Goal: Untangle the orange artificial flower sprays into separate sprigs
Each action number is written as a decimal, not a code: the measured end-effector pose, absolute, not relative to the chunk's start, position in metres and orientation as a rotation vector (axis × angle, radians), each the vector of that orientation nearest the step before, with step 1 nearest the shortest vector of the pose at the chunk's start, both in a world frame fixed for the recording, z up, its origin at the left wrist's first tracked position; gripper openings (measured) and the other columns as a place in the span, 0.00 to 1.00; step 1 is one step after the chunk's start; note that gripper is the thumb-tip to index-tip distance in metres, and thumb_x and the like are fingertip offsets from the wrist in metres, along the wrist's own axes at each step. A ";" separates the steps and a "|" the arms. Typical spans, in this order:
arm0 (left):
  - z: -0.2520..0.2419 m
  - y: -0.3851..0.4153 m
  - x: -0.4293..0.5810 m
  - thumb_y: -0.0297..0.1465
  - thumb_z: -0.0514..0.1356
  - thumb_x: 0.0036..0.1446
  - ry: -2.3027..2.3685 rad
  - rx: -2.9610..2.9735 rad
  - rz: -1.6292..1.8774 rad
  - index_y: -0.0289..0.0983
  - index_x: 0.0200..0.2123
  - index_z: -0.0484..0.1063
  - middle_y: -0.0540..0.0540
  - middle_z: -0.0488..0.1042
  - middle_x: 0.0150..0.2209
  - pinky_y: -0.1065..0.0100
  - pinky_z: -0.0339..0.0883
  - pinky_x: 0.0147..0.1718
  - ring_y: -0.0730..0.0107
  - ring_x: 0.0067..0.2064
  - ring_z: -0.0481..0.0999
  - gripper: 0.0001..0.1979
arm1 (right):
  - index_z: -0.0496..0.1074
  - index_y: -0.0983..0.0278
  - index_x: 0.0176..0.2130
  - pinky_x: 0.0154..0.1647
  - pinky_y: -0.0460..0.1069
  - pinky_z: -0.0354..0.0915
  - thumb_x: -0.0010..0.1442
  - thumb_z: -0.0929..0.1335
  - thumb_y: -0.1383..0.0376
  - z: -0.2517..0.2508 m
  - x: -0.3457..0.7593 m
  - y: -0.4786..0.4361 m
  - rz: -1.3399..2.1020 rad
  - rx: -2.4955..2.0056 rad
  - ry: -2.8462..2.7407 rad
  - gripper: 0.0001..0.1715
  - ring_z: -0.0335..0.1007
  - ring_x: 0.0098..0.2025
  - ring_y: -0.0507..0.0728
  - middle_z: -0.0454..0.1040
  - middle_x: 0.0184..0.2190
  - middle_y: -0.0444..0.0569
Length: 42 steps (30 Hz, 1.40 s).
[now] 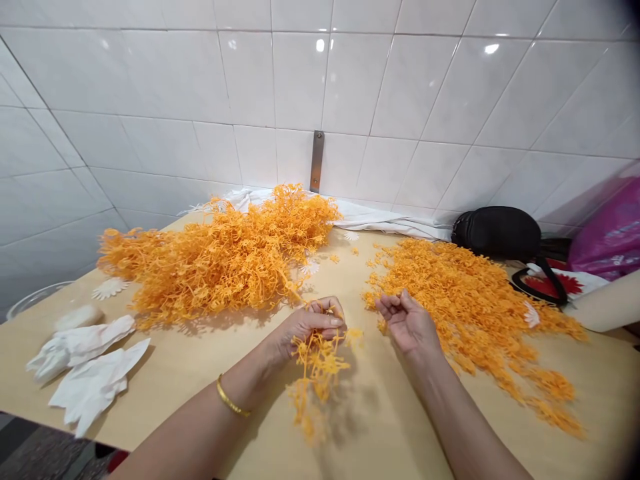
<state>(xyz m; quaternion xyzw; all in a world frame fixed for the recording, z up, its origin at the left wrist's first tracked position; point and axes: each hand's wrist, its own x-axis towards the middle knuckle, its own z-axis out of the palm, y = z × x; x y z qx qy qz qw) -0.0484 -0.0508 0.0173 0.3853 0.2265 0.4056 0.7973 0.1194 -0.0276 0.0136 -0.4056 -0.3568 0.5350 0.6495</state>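
My left hand (315,323), with a gold bangle on its wrist, pinches an orange plastic flower sprig (323,363). The sprig's thin branches hang below the fingers, blurred toward the lower end. To the right, my right hand (409,327) is turned partly palm up, fingers curled in against the thumb; whether a small piece is between them is hidden. It is at the near left edge of a heap of small orange plastic flower pieces (450,287). A tall pile of branching orange sprigs (215,260) lies beyond my left hand.
Crumpled white tissues (95,387) lie at the left of the wooden table (385,427). A black pouch (497,232) and a purple bag (607,230) stand at the back right. White cloth (370,217) runs along the tiled wall. White petal-like pieces (110,288) are scattered about.
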 end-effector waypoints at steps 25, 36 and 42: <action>0.020 -0.045 -0.036 0.31 0.64 0.34 0.853 0.995 0.956 0.32 0.19 0.69 0.49 0.69 0.19 0.73 0.54 0.25 0.77 0.23 0.64 0.08 | 0.61 0.64 0.20 0.22 0.44 0.55 0.52 0.64 0.55 0.004 0.087 -0.047 1.017 -1.089 -1.287 0.17 0.55 0.20 0.48 0.59 0.16 0.39; 0.020 -0.047 -0.051 0.32 0.65 0.34 0.934 0.814 1.027 0.34 0.22 0.68 0.53 0.64 0.18 0.74 0.53 0.21 0.80 0.19 0.62 0.10 | 0.62 0.61 0.38 0.25 0.49 0.64 0.51 0.63 0.58 0.012 0.112 -0.034 0.974 -1.286 -1.091 0.14 0.63 0.20 0.50 0.68 0.25 0.42; 0.013 -0.042 -0.049 0.35 0.63 0.39 1.016 1.010 1.163 0.34 0.21 0.68 0.55 0.58 0.15 0.76 0.50 0.19 0.82 0.18 0.56 0.10 | 0.69 0.64 0.38 0.45 0.59 0.56 0.53 0.60 0.59 0.007 0.113 -0.038 0.136 -1.497 -1.657 0.16 0.60 0.45 0.62 0.65 0.41 0.57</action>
